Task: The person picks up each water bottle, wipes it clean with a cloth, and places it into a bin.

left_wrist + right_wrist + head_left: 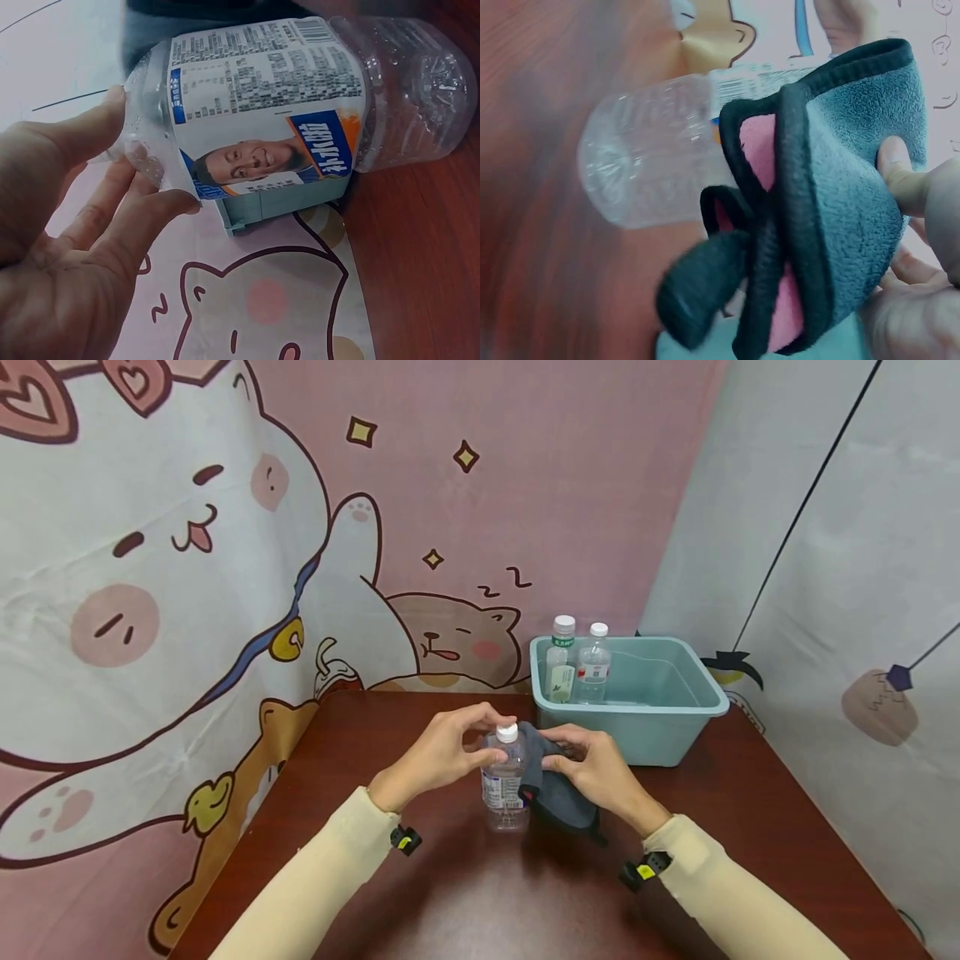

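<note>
A clear plastic bottle with a white cap stands upright on the table. In the left wrist view the bottle's label carries printed text and a portrait. My left hand holds the bottle around its shoulder, with thumb and fingers on opposite sides just below the cap. A dark grey cloth with black edging is pinched in my right hand, against the bottle's right side. Folds of the cloth show pink patches in the right wrist view and cover part of the bottle.
Behind my right hand is a light teal plastic bin. Two white-capped bottles, one with a green band and one with a red-and-white label, stand at its left end. A cartoon-printed curtain hangs behind the dark reddish-brown table.
</note>
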### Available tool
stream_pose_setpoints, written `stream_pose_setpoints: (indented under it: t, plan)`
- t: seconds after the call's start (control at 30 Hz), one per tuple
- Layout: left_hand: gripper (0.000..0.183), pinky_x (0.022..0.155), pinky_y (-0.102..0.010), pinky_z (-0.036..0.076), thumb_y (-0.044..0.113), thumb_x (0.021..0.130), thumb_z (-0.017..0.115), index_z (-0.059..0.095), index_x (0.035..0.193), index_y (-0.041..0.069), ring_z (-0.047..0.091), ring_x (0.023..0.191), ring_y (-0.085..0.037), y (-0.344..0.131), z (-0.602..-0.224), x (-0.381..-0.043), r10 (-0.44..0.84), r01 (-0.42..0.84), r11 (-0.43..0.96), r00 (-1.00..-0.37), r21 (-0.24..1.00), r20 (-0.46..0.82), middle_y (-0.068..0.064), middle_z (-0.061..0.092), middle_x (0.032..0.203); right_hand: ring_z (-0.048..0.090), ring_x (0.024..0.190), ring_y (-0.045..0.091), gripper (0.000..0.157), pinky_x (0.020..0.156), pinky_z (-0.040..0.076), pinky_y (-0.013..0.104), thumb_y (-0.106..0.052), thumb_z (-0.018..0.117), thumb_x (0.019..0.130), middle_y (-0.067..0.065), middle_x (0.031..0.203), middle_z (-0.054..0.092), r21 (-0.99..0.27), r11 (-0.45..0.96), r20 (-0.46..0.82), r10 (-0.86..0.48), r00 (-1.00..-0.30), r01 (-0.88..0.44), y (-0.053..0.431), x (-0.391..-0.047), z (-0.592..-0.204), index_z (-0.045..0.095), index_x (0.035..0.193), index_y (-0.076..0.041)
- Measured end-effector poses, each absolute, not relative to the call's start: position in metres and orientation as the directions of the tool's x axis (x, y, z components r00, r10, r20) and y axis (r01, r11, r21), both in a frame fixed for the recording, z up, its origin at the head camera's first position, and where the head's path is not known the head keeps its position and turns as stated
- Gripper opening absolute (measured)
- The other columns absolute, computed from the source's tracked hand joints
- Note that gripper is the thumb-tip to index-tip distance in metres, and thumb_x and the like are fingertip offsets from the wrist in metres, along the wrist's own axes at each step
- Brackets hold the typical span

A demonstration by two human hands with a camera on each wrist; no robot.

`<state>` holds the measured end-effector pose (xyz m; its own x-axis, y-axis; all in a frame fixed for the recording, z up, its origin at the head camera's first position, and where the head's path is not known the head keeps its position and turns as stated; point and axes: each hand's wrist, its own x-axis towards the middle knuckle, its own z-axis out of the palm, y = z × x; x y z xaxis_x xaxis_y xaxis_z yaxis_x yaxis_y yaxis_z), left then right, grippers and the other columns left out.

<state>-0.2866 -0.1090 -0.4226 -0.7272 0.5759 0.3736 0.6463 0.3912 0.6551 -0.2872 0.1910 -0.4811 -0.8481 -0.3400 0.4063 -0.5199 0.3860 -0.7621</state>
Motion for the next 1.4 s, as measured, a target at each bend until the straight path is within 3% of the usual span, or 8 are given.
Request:
stream_pose_setpoints:
  t: [0.3, 0.57, 0.83, 1.23, 1.4]
  plan:
    - [0.048, 0.118, -0.041, 0.065, 0.013, 0.098, 0.095, 0.076, 0.142, 0.019, 0.080, 0.137, -0.020, -0.110, -0.424, -0.288, 0.579, 0.665, 0.394, -0.716, 0.635, 0.390, 0.000, 0.080, 0.152, 0.081, 0.118, 0.017, 0.044, 0.093, 0.066, 0.020, -0.015, 0.094, 0.099, 0.005, 0.137, 0.083, -0.678, 0.405, 0.499, -0.358, -0.789, -0.613, 0.181, -0.284, -0.463, 0.085, 0.142, -0.016]
    - [0.048, 0.117, -0.047, 0.066, 0.010, 0.098, 0.095, 0.076, 0.142, 0.018, 0.080, 0.137, -0.023, -0.109, -0.424, -0.287, 0.579, 0.667, 0.374, -0.711, 0.644, 0.399, -0.002, 0.080, 0.152, 0.081, 0.119, 0.025, 0.042, 0.096, 0.070, 0.038, -0.018, 0.094, 0.100, 0.005, 0.136, 0.083, -0.634, 0.463, 0.497, -0.369, -0.785, -0.619, 0.180, -0.283, -0.459, 0.085, 0.141, -0.016]
    - [0.052, 0.110, -0.043, 0.070, 0.013, 0.099, 0.095, 0.074, 0.147, 0.020, 0.080, 0.136, -0.021, -0.110, -0.425, -0.285, 0.574, 0.660, 0.381, -0.718, 0.647, 0.394, 0.000, 0.080, 0.150, 0.081, 0.120, 0.023, 0.041, 0.097, 0.071, 0.040, -0.016, 0.095, 0.099, 0.001, 0.132, 0.083, -0.577, 0.510, 0.514, -0.382, -0.768, -0.639, 0.180, -0.281, -0.458, 0.086, 0.139, -0.015]
    - [0.058, 0.107, -0.043, 0.071, 0.017, 0.101, 0.094, 0.070, 0.153, 0.024, 0.080, 0.134, -0.021, -0.111, -0.426, -0.285, 0.569, 0.649, 0.398, -0.729, 0.649, 0.380, 0.001, 0.079, 0.147, 0.083, 0.113, 0.023, 0.037, 0.097, 0.073, 0.048, -0.008, 0.096, 0.095, 0.005, 0.127, 0.083, -0.563, 0.533, 0.487, -0.403, -0.775, -0.631, 0.187, -0.280, -0.471, 0.085, 0.131, -0.012]
    - [0.058, 0.104, -0.043, 0.072, 0.017, 0.101, 0.095, 0.070, 0.153, 0.022, 0.080, 0.133, -0.023, -0.110, -0.426, -0.284, 0.570, 0.655, 0.393, -0.724, 0.645, 0.388, -0.001, 0.080, 0.147, 0.078, 0.105, 0.017, 0.034, 0.092, 0.071, 0.041, -0.007, 0.096, 0.095, 0.004, 0.123, 0.084, -0.537, 0.582, 0.428, -0.436, -0.791, -0.611, 0.191, -0.283, -0.492, 0.083, 0.126, -0.012]
